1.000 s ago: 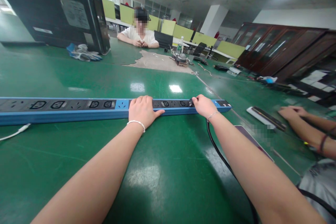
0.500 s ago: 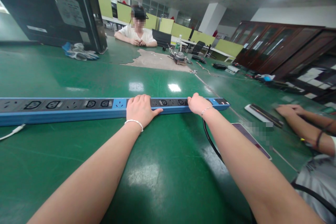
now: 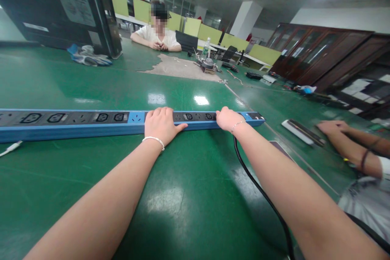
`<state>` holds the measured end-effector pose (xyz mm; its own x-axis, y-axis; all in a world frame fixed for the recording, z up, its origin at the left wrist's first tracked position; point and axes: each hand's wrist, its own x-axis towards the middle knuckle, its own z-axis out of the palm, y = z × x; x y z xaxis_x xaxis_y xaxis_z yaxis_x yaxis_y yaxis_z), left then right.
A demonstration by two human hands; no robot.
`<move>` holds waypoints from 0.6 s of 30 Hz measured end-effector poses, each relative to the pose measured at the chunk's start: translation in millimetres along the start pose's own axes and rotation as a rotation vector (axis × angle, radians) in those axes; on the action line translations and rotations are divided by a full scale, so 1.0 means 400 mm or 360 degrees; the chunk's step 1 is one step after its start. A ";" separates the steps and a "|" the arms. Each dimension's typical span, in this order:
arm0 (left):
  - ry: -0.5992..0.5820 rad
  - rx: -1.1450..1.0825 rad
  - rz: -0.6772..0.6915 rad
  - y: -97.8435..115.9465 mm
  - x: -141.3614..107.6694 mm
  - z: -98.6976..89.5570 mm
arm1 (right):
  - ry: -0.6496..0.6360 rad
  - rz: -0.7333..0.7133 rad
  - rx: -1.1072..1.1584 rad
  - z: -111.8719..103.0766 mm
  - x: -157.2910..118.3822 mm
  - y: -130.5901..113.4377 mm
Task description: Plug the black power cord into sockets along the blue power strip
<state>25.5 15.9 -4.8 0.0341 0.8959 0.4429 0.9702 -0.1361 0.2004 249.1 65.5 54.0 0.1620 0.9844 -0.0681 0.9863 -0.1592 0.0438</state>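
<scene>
A long blue power strip [image 3: 76,129] with a row of black sockets lies across the green table. My left hand [image 3: 160,122] rests over the middle of it, fingers across the top and thumb stretched along the near side, holding it. Farther right, my right hand [image 3: 228,119] is closed at the sockets near the strip's right end. A black power cable [image 3: 251,176] leads from under this hand down to the right; its end is hidden in the closed fingers. A white cable end [image 3: 12,148] lies below the strip at the left.
A black computer case [image 3: 61,12] stands back left, with work gloves [image 3: 89,56] beside it. A person [image 3: 158,36] sits opposite; another person's hands [image 3: 332,126] rest at right near a black-and-white bar [image 3: 303,132]. A bottle [image 3: 206,48] stands farther back.
Both hands keep their places on the strip. The view has shifted slightly, and more of the black cable shows below my right forearm, which now covers most of a flat tablet-like thing.
</scene>
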 end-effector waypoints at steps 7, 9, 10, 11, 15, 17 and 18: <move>0.0005 0.0007 0.0004 -0.001 0.001 0.002 | -0.0025 -0.0044 -0.0038 -0.001 0.001 -0.002; 0.0013 0.0016 0.0000 -0.001 0.002 0.002 | 0.0051 0.0030 0.0007 0.007 -0.009 -0.004; 0.0016 0.0018 0.0001 -0.001 0.001 0.003 | 0.0081 0.0064 0.0026 0.011 -0.014 -0.005; 0.0017 0.0018 0.0004 -0.001 0.001 0.003 | 0.0094 0.0083 0.0041 0.015 -0.016 -0.006; 0.0020 0.0024 0.0013 -0.001 0.002 0.002 | 0.0011 0.0043 0.0050 0.014 -0.002 0.001; 0.0016 0.0027 0.0011 -0.001 0.002 0.001 | -0.0038 -0.0010 0.0057 0.008 0.012 0.006; 0.0013 0.0026 0.0010 -0.001 0.002 0.001 | -0.0048 -0.0039 0.0066 0.006 0.017 0.008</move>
<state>25.3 16.9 -4.8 0.0385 0.8916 0.4512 0.9737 -0.1349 0.1836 253.3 71.7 51.3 0.1378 0.9855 -0.0987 0.9904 -0.1385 0.0007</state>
